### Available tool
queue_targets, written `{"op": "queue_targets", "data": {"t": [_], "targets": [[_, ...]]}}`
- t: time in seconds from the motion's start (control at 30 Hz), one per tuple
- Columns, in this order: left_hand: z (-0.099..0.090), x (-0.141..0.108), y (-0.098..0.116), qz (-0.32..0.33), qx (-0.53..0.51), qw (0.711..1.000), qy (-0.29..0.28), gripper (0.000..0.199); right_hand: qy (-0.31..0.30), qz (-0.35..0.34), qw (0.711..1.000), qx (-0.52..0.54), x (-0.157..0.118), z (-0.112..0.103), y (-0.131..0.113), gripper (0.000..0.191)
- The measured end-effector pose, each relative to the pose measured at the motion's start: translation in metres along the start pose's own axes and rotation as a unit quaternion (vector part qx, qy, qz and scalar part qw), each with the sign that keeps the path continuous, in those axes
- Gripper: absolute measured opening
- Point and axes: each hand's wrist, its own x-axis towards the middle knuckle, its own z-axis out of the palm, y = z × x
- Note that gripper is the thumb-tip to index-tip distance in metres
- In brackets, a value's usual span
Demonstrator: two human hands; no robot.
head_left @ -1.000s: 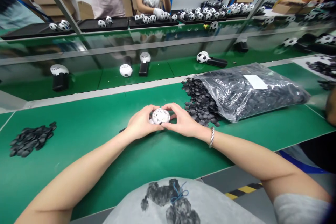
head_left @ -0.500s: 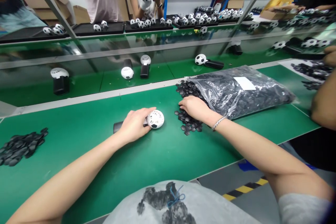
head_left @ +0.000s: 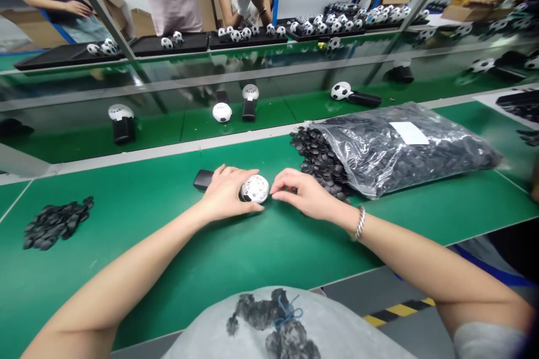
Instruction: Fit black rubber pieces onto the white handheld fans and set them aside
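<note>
My left hand (head_left: 227,193) is closed round a handheld fan whose white, slotted, football-shaped head (head_left: 256,188) faces up; a black patch shows at its lower left. The fan's black handle (head_left: 202,179) sticks out behind the hand on the green bench. Just right of the head, my right hand (head_left: 301,190) has thumb and fingers pinched together; what lies between the tips is too small to make out. Beyond that hand, loose black pentagon pieces (head_left: 318,157) spill from a clear plastic bag (head_left: 379,151) full of them.
Another pile of black pieces (head_left: 58,223) lies at the left. Across a metal rail, a green conveyor belt (head_left: 185,118) carries several football fans, one (head_left: 341,90) toward the right. Black trays (head_left: 138,46) with football heads line the far side, where several people stand.
My right hand has moved left from the pile of black pieces to beside the fan head. My left hand still holds the fan. The view has shifted somewhat.
</note>
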Motion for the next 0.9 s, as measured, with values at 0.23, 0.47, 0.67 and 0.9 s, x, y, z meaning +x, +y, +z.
{"op": "queue_targets", "data": {"t": [0.23,0.47,0.67,0.9], "targets": [[0.005,0.0,0.004,-0.023,-0.008,0.999,0.031,0.07,-0.006,0.01,0.995,0.099,0.01,0.016,-0.001,0.007],[0.007,0.001,0.006,-0.015,-0.006,0.999,0.042,0.064,-0.014,0.06,0.988,0.138,0.013,0.019,0.001,0.014],[0.009,0.002,0.007,-0.026,0.001,0.998,0.059,0.056,-0.016,0.078,0.977,0.2,0.016,0.029,0.007,0.02],[0.006,0.001,0.002,0.029,0.003,0.999,0.038,0.068,-0.022,0.073,0.99,-0.12,0.016,-0.016,0.026,0.013]]}}
